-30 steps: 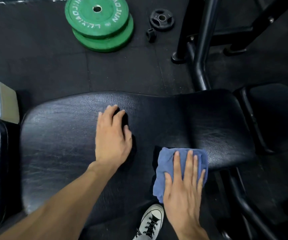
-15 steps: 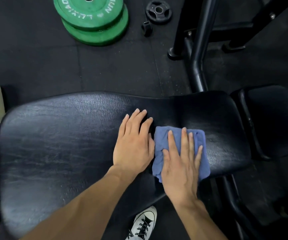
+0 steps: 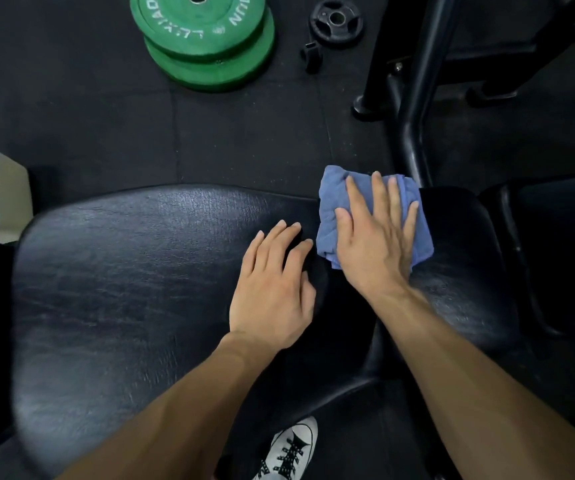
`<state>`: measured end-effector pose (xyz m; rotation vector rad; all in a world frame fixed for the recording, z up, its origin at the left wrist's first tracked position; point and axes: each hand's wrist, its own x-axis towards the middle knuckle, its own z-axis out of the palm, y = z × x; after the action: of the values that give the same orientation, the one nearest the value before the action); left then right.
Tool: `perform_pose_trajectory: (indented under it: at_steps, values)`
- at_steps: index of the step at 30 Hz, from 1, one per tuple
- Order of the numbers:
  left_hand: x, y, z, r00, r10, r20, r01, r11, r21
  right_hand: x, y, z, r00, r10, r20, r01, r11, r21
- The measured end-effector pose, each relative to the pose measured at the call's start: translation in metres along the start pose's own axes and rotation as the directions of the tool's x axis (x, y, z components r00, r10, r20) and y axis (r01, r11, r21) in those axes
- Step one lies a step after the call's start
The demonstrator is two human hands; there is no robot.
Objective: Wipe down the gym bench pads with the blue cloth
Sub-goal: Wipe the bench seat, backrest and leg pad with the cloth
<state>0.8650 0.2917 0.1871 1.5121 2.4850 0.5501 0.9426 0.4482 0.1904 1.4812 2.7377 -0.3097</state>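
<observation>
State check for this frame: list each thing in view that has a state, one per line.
blue cloth: bunched, flat on the pad's far edge under the right hand
right hand: fingers straight, pressing the cloth
left hand: flat on the pad, holding nothing
bench pad: faintly streaked
green plates: stacked on the floor

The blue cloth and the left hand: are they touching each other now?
Apart. In the head view a dark strip of bench pad shows between the left hand's fingertips and the blue cloth, which lies under the flat right hand.
</observation>
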Motion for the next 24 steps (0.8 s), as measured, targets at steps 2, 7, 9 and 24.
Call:
perform_pose_trajectory:
  at_steps: [2,7,9,24]
  values:
    - [-0.001,-0.001,0.000,1.000,0.004,0.000,-0.004,1.000,0.006,-0.014,0.005,0.001,1.000,-0.001,-0.020,0.000,1.000,-0.021]
    - [0.000,-0.001,0.000,1.000,0.016,-0.002,-0.016,1.000,0.013,-0.072,0.023,0.006,0.996,0.061,-0.065,-0.064,0.997,-0.049]
    - [0.000,-0.001,0.000,1.000,0.015,0.003,-0.015,1.000,0.017,-0.099,0.033,0.008,0.995,0.072,-0.065,-0.075,0.997,-0.035]
    - [-0.001,0.005,-0.002,1.000,0.006,0.002,-0.006,0.999,0.048,-0.129,0.079,-0.001,0.989,0.145,-0.009,-0.145,0.983,-0.114]
